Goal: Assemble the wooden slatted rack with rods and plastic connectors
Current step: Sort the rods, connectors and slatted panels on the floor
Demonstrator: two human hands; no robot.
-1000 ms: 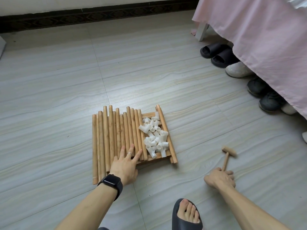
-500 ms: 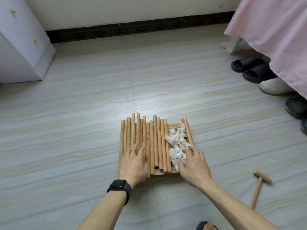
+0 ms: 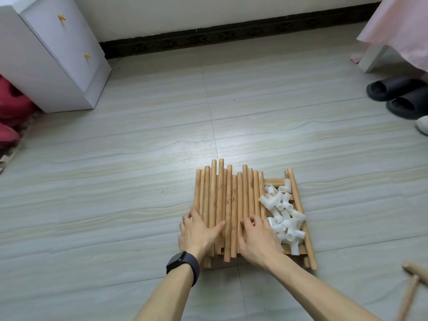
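Left hand (image 3: 199, 232) flat on rods (image 3: 231, 193), right hand (image 3: 257, 237) bent-fingered there (grip unclear)

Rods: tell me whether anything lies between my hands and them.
Nothing visible does. The left hand and right hand both lie directly on the rods, at their near ends. The connectors are piled right of the rods, beside the right hand, not in the way.

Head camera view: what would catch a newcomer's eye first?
A bundle of wooden rods lies side by side at centre, with the left hand and right hand resting on its near end. A heap of white plastic connectors sits right of them on the same slatted panel.
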